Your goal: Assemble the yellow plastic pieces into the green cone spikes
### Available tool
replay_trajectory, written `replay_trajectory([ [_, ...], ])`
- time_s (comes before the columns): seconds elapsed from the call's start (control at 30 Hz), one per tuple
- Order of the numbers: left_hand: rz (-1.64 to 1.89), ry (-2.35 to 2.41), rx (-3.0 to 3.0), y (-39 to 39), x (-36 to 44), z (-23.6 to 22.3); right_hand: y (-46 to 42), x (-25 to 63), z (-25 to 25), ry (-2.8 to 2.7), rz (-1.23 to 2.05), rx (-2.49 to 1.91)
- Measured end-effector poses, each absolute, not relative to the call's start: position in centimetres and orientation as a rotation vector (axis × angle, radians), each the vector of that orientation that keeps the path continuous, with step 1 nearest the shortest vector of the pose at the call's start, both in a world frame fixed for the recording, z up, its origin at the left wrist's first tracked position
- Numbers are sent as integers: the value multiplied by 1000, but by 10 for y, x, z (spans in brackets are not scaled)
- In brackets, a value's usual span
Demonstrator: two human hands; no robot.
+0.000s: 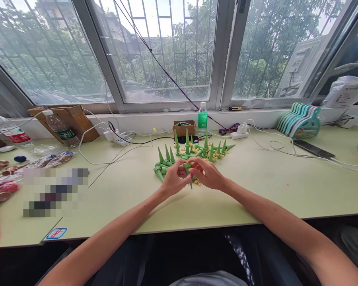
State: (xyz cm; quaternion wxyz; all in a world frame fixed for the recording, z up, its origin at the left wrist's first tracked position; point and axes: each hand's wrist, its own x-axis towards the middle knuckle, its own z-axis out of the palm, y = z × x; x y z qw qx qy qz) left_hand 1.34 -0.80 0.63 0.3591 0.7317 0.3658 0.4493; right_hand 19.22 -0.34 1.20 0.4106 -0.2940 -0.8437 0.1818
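Between my two hands is a green plastic watering spike (187, 168), its tip pointing down toward the table. My left hand (176, 177) has its fingers closed round the spike's left side. From the other side my right hand (208, 173) pinches it near the top, and the fingers partly hide it. Just behind both hands spreads a pile of similar green spikes (211, 153), several standing tip up and others lying down. Small yellow valve-like pieces (223, 152) show among them.
A green-labelled bottle (202, 119) and a small brown box (184, 128) stand behind the pile. White cables and a phone (314, 149) lie to the right, near pastel plastic pieces (300, 120). A power strip (118, 138) sits left. Other people's hands show at both edges.
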Motion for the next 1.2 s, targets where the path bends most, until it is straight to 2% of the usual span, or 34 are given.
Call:
replay_trajectory([
  [1.2, 1105, 847, 1766, -10, 15, 9, -2, 188, 10, -2120, 381, -793],
])
